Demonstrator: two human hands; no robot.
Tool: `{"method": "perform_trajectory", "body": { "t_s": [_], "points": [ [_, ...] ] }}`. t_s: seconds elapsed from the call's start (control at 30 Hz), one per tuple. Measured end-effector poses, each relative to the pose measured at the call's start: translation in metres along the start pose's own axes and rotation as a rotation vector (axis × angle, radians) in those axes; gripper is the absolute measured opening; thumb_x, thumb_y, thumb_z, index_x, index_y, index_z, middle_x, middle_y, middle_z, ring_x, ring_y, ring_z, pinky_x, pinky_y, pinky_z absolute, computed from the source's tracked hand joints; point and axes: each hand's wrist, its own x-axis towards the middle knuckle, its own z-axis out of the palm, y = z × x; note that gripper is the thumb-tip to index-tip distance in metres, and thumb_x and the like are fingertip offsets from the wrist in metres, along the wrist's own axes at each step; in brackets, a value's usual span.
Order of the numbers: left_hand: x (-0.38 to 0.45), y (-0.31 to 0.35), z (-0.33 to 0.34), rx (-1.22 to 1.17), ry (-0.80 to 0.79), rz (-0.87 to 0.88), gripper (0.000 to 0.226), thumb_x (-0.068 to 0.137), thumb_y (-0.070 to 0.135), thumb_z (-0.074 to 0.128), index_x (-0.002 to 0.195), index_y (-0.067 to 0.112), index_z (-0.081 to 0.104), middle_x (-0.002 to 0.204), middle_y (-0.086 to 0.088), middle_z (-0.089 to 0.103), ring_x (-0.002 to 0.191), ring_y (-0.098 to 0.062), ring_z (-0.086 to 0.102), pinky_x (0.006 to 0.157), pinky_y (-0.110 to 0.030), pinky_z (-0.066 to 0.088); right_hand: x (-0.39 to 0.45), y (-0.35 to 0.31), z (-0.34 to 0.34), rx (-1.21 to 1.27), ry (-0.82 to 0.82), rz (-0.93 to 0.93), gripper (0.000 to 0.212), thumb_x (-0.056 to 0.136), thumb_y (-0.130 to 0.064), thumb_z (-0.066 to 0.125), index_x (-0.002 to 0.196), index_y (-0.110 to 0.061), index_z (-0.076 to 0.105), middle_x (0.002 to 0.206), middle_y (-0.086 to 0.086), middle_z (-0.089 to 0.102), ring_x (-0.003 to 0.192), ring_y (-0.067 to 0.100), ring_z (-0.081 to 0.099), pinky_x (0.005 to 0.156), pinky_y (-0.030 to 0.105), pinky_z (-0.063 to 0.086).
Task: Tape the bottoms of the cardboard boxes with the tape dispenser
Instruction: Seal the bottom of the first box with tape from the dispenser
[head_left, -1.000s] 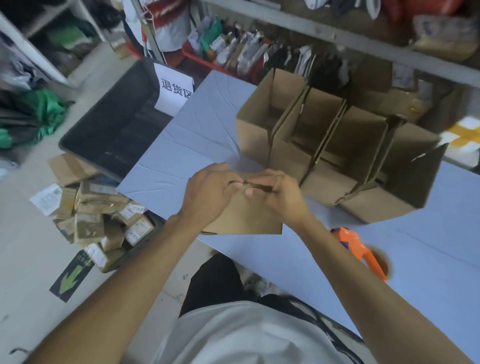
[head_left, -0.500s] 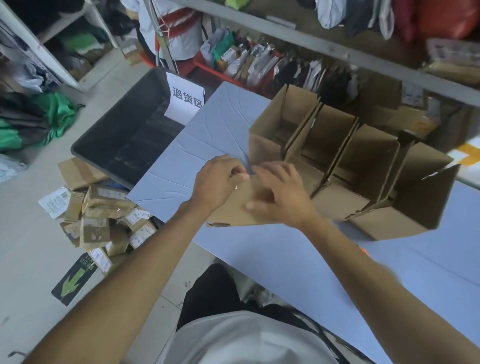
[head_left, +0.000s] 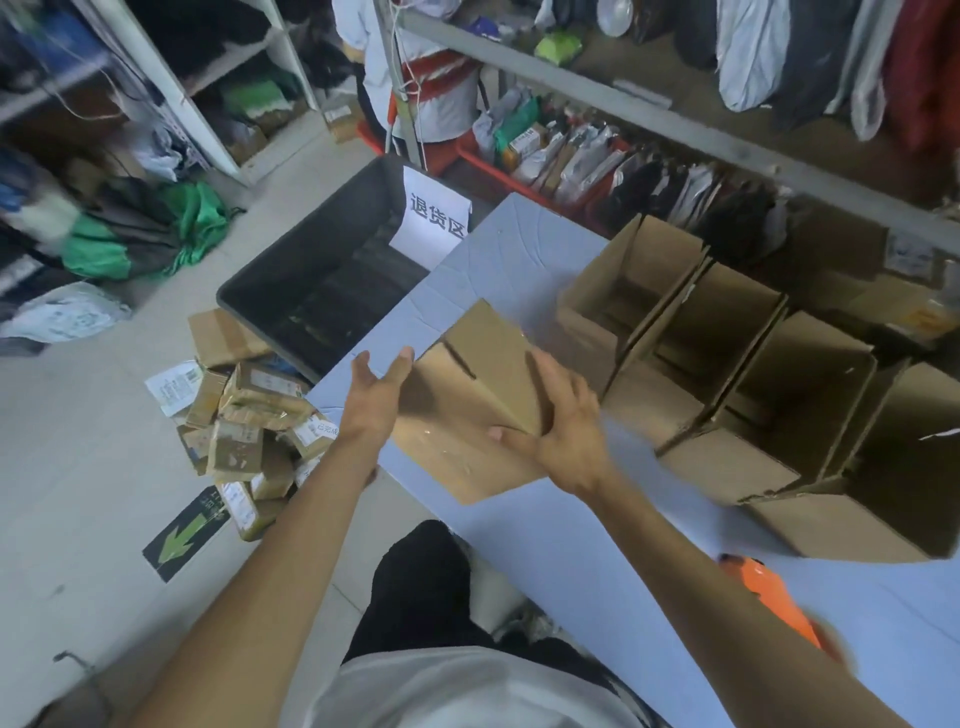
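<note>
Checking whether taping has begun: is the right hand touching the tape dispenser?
Apart. In the head view the right hand rests on the box, while the orange tape dispenser lies on the table beside the forearm.

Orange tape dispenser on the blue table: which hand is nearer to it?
Right. The right hand rests on the brown cardboard box, up-table from the dispenser; the left hand lies farther left.
</note>
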Motion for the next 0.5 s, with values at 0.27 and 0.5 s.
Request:
{"method": "perform_trajectory", "body": {
  "t_s": [0.27, 0.5],
  "points": [
    [0.076, 0.0, -0.051, -0.267, 0.096, -0.119, 0.067, 0.074, 0.071, 0.058, 0.123, 0.025, 0.054, 0.127, -0.008, 0.054, 0.116, -0.031, 0.052, 0.098, -0.048, 0.047, 0.057, -0.016, 0.051, 0.079, -0.053, 0.058, 0.081, 0.074, -0.062, 0.066, 0.145, -0.05, 0.03, 0.151, -0.005, 0.021, 0.138, 0.012, 0.023, 0.106, 0.025, 0.026],
    [0.149, 0.054, -0.053, -0.077, -0.245, 0.423, 0.037, 0.083, 0.031, 0.068, 0.118, 0.028, 0.057, 0.106, 0.006, 0.066, 0.1, -0.012, 0.063, 0.089, -0.032, 0.051, 0.136, -0.043, 0.07, 0.088, 0.207, 0.132, 0.067, 0.087, -0.017, 0.066, 0.139, -0.039, 0.031, 0.114, -0.016, 0.057, 0.101, 0.011, 0.061, 0.082, 0.036, 0.055]
  ]
}}
